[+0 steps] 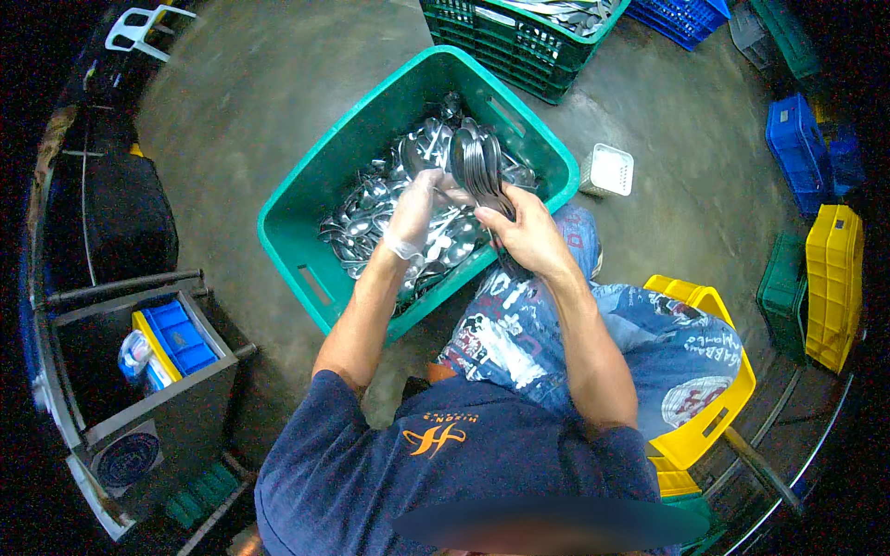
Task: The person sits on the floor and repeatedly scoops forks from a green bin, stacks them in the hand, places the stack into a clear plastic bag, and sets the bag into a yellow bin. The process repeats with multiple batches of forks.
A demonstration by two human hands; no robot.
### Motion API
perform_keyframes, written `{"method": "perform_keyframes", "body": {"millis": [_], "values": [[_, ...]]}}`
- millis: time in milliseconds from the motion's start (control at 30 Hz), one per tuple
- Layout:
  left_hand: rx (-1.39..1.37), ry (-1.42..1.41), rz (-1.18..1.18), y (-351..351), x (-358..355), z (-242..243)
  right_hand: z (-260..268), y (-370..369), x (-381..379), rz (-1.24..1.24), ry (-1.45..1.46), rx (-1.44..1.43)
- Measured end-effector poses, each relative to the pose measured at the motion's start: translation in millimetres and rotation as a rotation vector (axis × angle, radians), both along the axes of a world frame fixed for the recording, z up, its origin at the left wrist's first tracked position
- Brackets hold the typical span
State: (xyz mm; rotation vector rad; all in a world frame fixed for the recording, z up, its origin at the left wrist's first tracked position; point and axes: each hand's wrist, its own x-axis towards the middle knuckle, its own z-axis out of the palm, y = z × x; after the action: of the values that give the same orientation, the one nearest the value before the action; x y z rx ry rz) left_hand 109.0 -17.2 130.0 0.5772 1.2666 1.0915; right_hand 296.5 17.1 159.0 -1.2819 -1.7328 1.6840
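A green plastic crate (pixel 327 156) full of loose metal spoons (pixel 361 226) stands on the floor before me. Above its right part, my right hand (pixel 528 226) is closed round a stack of metal spoons (pixel 474 163), their bowls nested and pointing away from me. My left hand (pixel 417 208), in a clear thin glove, is beside the stack over the loose spoons. Its fingers are partly hidden, and a dark spoon bowl shows just beyond them; whether it holds that spoon I cannot tell.
A dark green slatted crate (pixel 514 48) of cutlery stands beyond. Right of the green crate is a small white basket (pixel 608 170). A yellow crate (pixel 740 389) lies by my leg. Blue and yellow crates line the far right; a metal cart (pixel 167 396) is at left.
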Motion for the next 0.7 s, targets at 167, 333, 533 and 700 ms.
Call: {"method": "perform_keyframes", "body": {"millis": [167, 333, 533, 700], "values": [[-0.113, -0.202, 0.074, -11, 6, -1, -7, -8, -6, 0.008, 0.221, -0.099], [-0.063, -0.084, 0.147, -22, 30, -15, -14, -11, -11, 0.085, 0.108, -0.119], [0.018, -0.247, 0.02, -19, 30, -3, -9, -11, -9, 0.038, 0.361, -0.441], [0.3, -0.12, 0.017, 19, 9, 2, -16, -8, -15, 0.093, 0.353, -0.519]]}}
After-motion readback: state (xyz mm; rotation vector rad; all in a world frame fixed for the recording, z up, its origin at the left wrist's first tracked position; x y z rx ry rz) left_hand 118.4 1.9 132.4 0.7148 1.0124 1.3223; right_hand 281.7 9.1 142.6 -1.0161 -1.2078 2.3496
